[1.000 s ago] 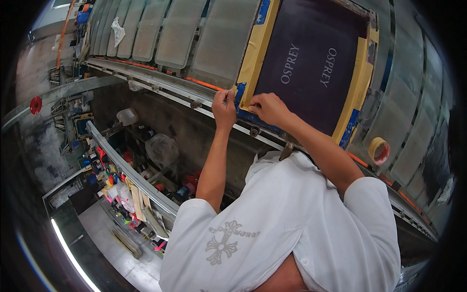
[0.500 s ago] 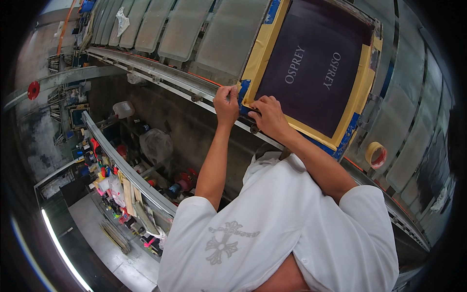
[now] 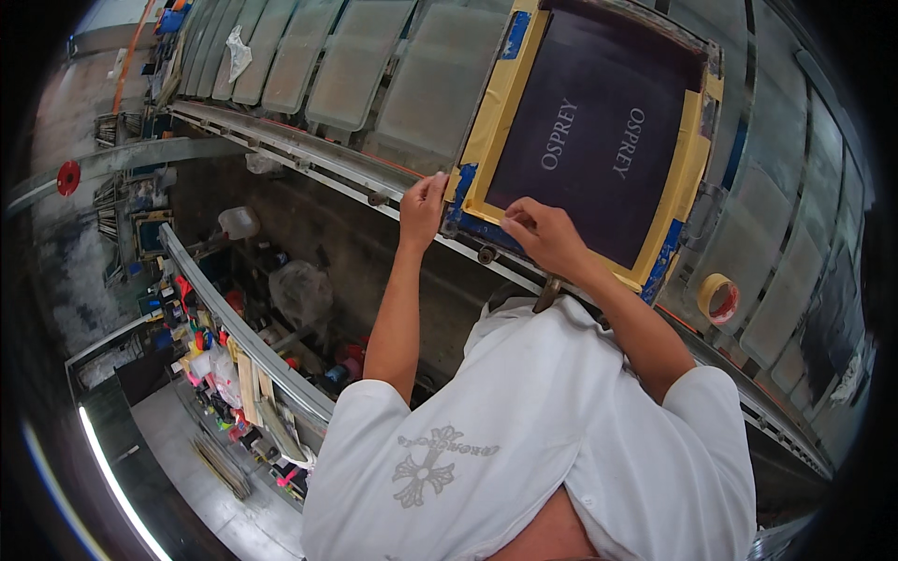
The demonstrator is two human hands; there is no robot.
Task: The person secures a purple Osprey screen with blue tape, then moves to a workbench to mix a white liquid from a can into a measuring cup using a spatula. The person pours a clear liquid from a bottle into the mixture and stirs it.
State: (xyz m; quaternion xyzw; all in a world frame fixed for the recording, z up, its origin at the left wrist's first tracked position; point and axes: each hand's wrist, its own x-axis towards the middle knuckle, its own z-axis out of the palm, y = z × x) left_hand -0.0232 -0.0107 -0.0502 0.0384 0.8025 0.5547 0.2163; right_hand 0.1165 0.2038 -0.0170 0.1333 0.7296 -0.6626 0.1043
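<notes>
A screen-printing frame (image 3: pixel 675 252) lies in front of me, its dark purple mesh (image 3: pixel 599 140) bearing two pale lines of lettering. Yellow tape (image 3: pixel 500 131) borders the mesh, with blue tape (image 3: pixel 482 231) outside it along parts of the frame. At the near left corner, my left hand (image 3: pixel 423 213) is closed with its fingertips pinched; whatever is between them is too small to make out. My right hand (image 3: pixel 545 232) sits over the near edge, its fingers curled in against the thumb by the yellow strip. Anything in that grip is hidden.
To the right, a roll of yellow tape (image 3: pixel 708 294) stands on grey printing boards. More boards (image 3: pixel 351 65) run off to the far left, one carrying a crumpled white cloth (image 3: pixel 238 53). A metal rail (image 3: pixel 309 161) edges the table. Left below is a cluttered shelf (image 3: pixel 253 383).
My right hand has shifted right along the frame's near edge, away from the corner, and its fingers have curled more. The left hand has drawn slightly left and down.
</notes>
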